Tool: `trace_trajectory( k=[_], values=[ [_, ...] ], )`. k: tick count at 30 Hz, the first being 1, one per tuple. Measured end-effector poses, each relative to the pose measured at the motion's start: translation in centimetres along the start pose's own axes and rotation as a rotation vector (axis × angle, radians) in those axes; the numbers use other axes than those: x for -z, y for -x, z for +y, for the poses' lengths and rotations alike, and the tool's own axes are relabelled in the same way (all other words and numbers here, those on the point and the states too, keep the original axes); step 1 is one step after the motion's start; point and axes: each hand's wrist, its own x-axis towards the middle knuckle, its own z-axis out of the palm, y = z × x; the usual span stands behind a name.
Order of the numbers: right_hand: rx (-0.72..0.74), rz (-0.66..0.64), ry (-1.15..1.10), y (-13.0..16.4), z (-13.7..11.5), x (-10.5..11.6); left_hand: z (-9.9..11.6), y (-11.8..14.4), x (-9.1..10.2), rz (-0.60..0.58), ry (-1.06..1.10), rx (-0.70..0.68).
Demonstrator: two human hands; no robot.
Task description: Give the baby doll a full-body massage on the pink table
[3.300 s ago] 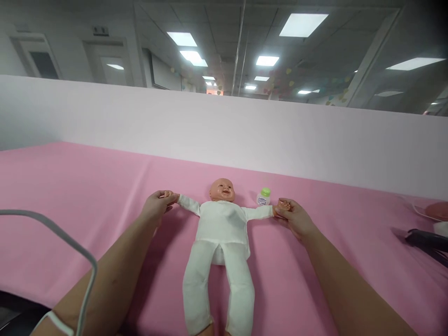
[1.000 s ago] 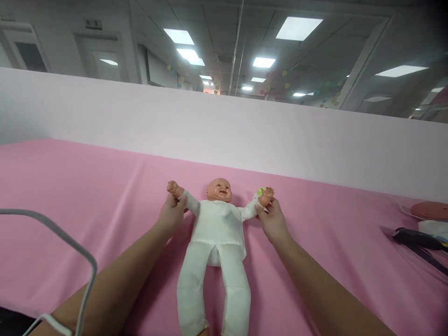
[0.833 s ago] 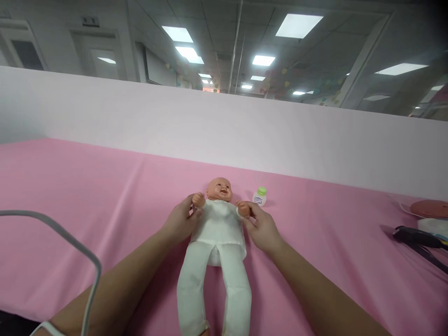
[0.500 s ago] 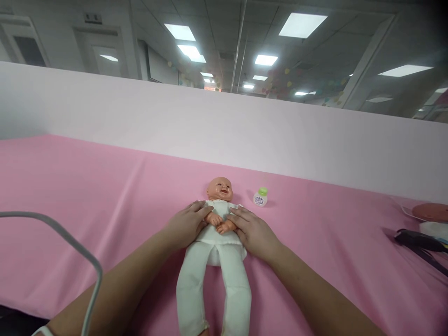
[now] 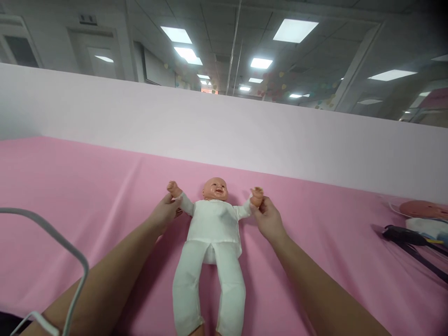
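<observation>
A baby doll (image 5: 215, 226) with a white cloth body lies on its back on the pink sheet (image 5: 308, 224), head toward the wall. Its arms are spread out to both sides. My left hand (image 5: 168, 209) is closed round the doll's arm on the left, near the wrist. On the other side my right hand (image 5: 269, 218) grips the doll's other arm just below its plastic hand (image 5: 257, 196). The small bottle with the green cap is hidden, apparently behind the doll's raised hand and my right hand.
A low white wall (image 5: 196, 126) runs along the back, with glass above it. At the right edge lie a black strap-like item (image 5: 406, 234), a reddish-brown round object (image 5: 420, 208) and a white cloth item. A grey cable (image 5: 52, 226) loops across the lower left.
The doll's arms have gone from folded over its chest to spread outward. My hands have moved apart with them. The green-capped bottle has gone out of sight.
</observation>
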Motion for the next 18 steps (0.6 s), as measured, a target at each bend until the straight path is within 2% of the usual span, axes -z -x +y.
trace_trajectory(
  k=[2, 4, 7, 13, 18],
  values=[
    [-0.283, 0.097, -0.240, -1.1, 1.1, 0.6, 0.0, -0.8, 0.6, 0.096, 0.193, 0.177],
    [-0.554, 0.111, -0.453, -1.8, 2.1, 1.1, 0.0, -1.3, 1.1, 0.133, 0.279, 0.265],
    [-0.773, 0.076, -0.588, -2.4, 3.1, 1.8, 0.0, -1.5, 1.6, 0.137, 0.353, 0.302],
    [-0.824, 0.082, -0.626, -2.5, 3.8, 2.3, 0.1, -1.4, 1.5, 0.177, 0.380, 0.328],
    [-0.762, 0.086, -0.647, -2.2, 3.5, 2.0, 0.0, -1.1, 1.0, 0.176, 0.375, 0.311]
  ],
)
